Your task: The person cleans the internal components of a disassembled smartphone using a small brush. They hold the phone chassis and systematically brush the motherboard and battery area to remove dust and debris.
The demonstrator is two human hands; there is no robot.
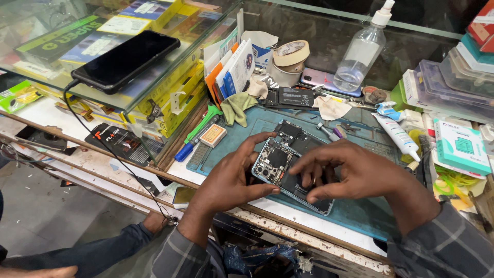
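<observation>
Both hands on the opened phone (288, 172) over the teal mat (355, 211) on the worktop (288, 219). Left hand (231, 180) pinches its upper corner; right hand (350, 172) presses fingertips onto the bare insides. Light, stiff, but fragile, I'd say: best held by the frame edges. A white-and-teal box (460, 145) lies at the right, yellow boxes (180, 82) are stacked under the glass shelf (62, 77), and a small orange-edged packet (212, 135) lies left of the mat.
</observation>
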